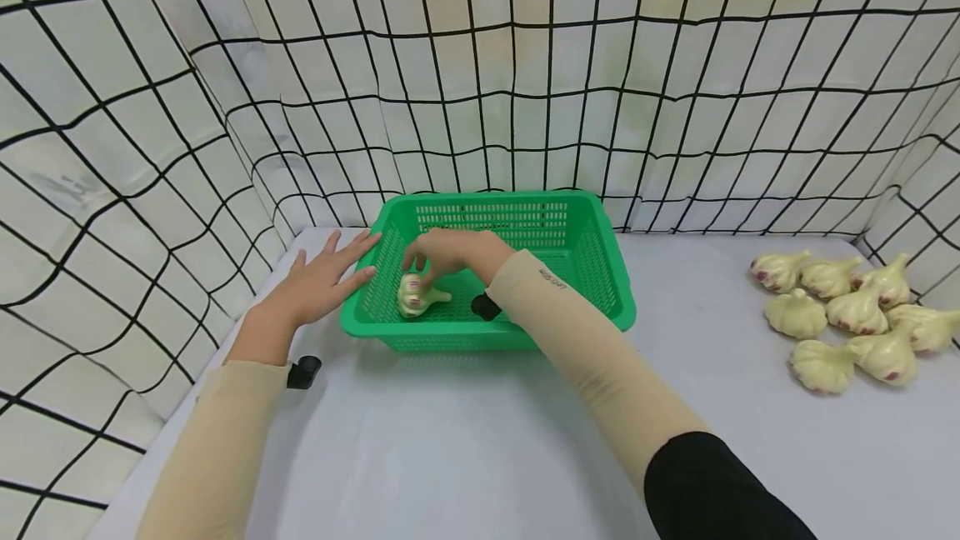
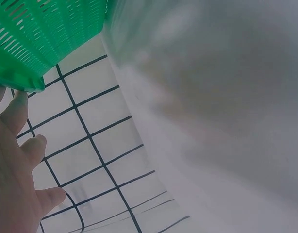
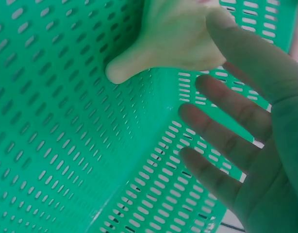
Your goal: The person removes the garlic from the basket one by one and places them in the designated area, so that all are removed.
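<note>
A green plastic basket (image 1: 487, 330) with slotted walls stands on the table. Inside its left end is a pale garlic bulb (image 1: 415, 297) with purplish marks, its stem pointing right. My right hand (image 1: 453, 255) reaches in from above and pinches this bulb; in the right wrist view the thumb (image 3: 246, 51) lies against the garlic, and the other fingers spread beside it, the index partly hidden. At the basket's left rim, my left hand (image 1: 318, 280) rests with straight, spread fingers. The left wrist view shows its fingertips at the underside of the rim (image 2: 23, 85).
Several garlic bulbs (image 1: 858, 307) lie grouped at the right side of the white table (image 1: 450, 448). A black grid net (image 1: 517, 94) over white walls borders the table at the back, left and right.
</note>
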Demonstrator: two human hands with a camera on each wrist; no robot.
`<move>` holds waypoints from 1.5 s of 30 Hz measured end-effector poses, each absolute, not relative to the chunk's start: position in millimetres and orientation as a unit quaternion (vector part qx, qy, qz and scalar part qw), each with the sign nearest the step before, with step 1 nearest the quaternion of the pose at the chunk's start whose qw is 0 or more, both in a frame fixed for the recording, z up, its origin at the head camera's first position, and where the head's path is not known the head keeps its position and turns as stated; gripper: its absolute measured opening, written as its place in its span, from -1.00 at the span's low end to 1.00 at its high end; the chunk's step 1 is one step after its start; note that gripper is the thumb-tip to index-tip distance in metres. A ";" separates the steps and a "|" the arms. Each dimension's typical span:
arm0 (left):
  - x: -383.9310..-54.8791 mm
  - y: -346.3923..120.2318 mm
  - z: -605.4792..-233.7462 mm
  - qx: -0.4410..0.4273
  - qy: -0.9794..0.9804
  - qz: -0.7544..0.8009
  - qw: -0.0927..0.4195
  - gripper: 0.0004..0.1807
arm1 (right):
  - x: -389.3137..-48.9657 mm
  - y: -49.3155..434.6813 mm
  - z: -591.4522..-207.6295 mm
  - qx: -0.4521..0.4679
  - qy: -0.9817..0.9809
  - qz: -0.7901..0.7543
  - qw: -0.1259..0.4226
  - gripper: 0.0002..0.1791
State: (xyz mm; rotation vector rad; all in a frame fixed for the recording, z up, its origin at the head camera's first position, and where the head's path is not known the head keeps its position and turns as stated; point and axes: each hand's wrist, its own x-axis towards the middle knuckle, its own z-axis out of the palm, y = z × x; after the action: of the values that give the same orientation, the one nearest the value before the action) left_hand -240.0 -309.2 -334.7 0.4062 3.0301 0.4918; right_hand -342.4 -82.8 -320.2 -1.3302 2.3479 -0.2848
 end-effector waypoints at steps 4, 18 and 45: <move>-240.8 -308.2 -334.0 0.131 0.979 0.153 0.024 -0.24 | -340.3 -86.4 -320.6 -0.479 0.844 -0.078 0.227 -0.32; -239.1 -308.5 -333.1 0.128 0.979 0.155 0.027 -0.25 | -336.9 -88.0 -321.5 -0.482 0.841 -0.046 0.240 -0.32; -238.5 -307.5 -333.7 0.126 0.977 0.167 0.029 -0.26 | -335.7 -86.7 -321.2 -0.480 0.841 -0.075 0.237 -0.42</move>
State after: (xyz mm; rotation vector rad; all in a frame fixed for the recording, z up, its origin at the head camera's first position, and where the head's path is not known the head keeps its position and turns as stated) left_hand -238.5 -307.5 -333.7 0.3894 3.0149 0.5164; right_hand -335.7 -86.7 -321.2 -1.3157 2.3062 -0.2042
